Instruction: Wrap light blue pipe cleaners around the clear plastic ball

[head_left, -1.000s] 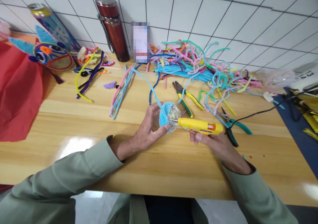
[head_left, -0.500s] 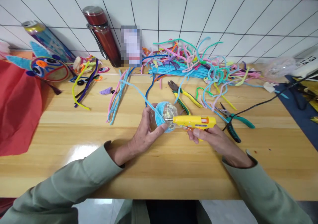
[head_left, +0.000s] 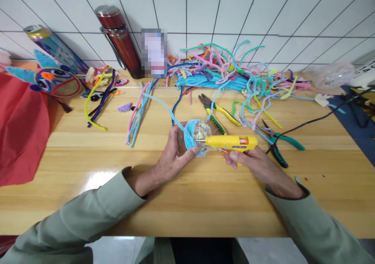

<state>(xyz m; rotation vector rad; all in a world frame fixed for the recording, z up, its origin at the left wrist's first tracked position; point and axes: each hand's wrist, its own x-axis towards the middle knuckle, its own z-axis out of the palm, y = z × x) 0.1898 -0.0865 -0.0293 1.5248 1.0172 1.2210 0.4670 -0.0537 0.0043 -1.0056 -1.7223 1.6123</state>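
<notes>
My left hand (head_left: 172, 154) is closed around a clear, rounded plastic container (head_left: 203, 130) with pale bits showing inside. Light blue pipe cleaner (head_left: 190, 133) is wound round its middle, and a loose strand runs off toward the upper left. My left thumb presses near the lower edge of the winding. In my right hand (head_left: 252, 162) is a yellow hot glue gun (head_left: 230, 142), its metal nozzle pointing left and meeting the blue winding. Whether fresh glue is coming out cannot be seen.
Yellow-handled pliers (head_left: 218, 113) and teal-handled pliers (head_left: 281, 141) lie beyond and right of my hands. A tangled pipe cleaner pile (head_left: 216, 80) lines the wall. A black cord (head_left: 319, 117) crosses the right side. A red flask (head_left: 120, 41) and a can (head_left: 55, 47) stand at back left.
The glue gun and my right hand have shifted very slightly right in the picture, as has the container. The view itself has moved a little; both holds stay the same.
</notes>
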